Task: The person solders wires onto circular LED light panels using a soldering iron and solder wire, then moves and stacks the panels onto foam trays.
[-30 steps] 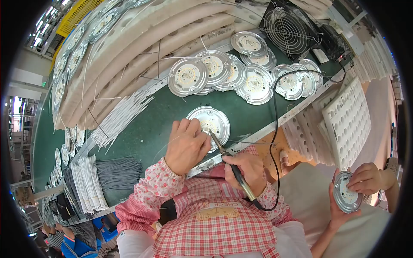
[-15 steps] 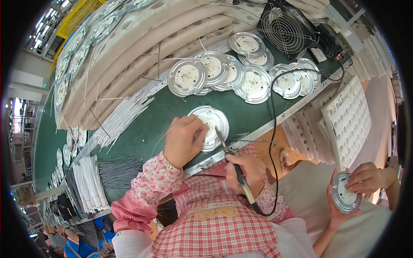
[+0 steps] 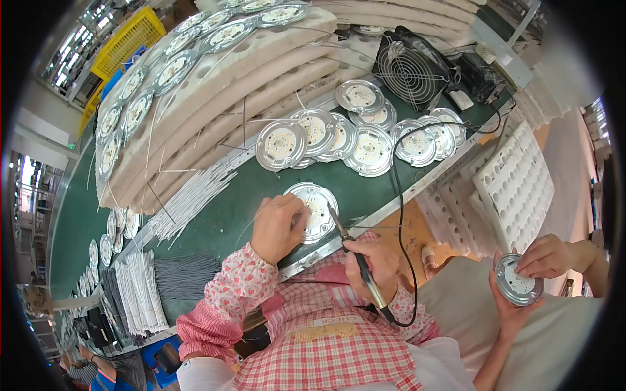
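A round silver lamp disc (image 3: 321, 225) with a pale LED board lies on the green bench in front of me. My left hand (image 3: 279, 228) is closed in a pinch over the disc's left side, and a thin wire trails leftward from its fingers. What the fingertips grip at the board is mostly hidden. In my right hand (image 3: 375, 264) is a soldering iron (image 3: 365, 274), held like a pen, with its tip over the right part of the disc. I cannot tell whether the tip touches the board.
Several finished-looking discs (image 3: 370, 151) lie behind, near a black fan (image 3: 412, 73). White wires (image 3: 189, 205) and grey wires (image 3: 186, 275) lie to the left. Stacked foam trays (image 3: 261, 72) carry more discs. At right, another person's hands (image 3: 544, 257) hold a disc (image 3: 518, 280). The iron's cord (image 3: 399, 225) arcs across.
The camera view has shifted, so the bench appears lower. The iron's tip has moved slightly right over the disc. My left hand keeps its pinch.
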`<action>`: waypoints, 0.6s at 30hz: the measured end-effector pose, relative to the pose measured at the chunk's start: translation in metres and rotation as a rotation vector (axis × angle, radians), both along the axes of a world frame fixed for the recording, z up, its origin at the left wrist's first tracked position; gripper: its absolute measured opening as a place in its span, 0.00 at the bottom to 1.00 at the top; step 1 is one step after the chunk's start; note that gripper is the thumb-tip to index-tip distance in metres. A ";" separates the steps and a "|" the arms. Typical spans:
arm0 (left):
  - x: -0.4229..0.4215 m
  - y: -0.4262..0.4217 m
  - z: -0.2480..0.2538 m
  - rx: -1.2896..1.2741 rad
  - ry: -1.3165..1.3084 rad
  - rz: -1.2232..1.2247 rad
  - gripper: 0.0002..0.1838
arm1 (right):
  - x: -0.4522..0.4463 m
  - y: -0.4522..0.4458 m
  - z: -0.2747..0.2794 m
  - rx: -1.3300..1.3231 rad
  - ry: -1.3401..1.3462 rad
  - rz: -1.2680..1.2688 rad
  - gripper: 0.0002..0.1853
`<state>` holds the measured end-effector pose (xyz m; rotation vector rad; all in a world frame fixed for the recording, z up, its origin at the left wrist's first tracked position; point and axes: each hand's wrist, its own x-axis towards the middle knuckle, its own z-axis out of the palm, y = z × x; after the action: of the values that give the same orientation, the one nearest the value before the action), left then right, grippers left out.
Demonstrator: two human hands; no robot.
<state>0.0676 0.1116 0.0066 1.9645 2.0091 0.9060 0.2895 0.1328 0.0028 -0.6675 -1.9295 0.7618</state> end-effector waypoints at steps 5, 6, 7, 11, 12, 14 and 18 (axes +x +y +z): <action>-0.001 -0.004 -0.001 -0.012 0.007 0.001 0.04 | -0.005 0.005 0.006 0.019 -0.045 0.018 0.12; -0.002 -0.006 -0.002 -0.011 0.010 0.000 0.04 | -0.006 0.004 0.007 0.025 -0.060 0.014 0.12; -0.003 -0.005 -0.002 -0.003 0.013 0.001 0.04 | -0.008 0.004 0.007 0.014 -0.040 -0.012 0.12; -0.006 -0.012 0.005 -0.025 -0.020 -0.012 0.09 | -0.019 0.015 0.005 0.079 -0.101 -0.110 0.15; -0.005 -0.016 0.009 -0.017 -0.029 -0.016 0.11 | -0.023 0.018 0.006 0.122 -0.151 -0.140 0.16; -0.003 -0.029 0.014 -0.015 -0.005 -0.031 0.13 | -0.028 0.021 -0.005 0.140 -0.194 -0.153 0.22; -0.002 -0.053 0.010 0.005 0.100 -0.034 0.16 | -0.028 0.023 -0.012 0.274 -0.469 -0.114 0.26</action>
<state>0.0658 0.0589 0.0162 2.0792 2.0209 0.8220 0.2619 0.1558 -0.0087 -0.8275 -2.3378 0.2711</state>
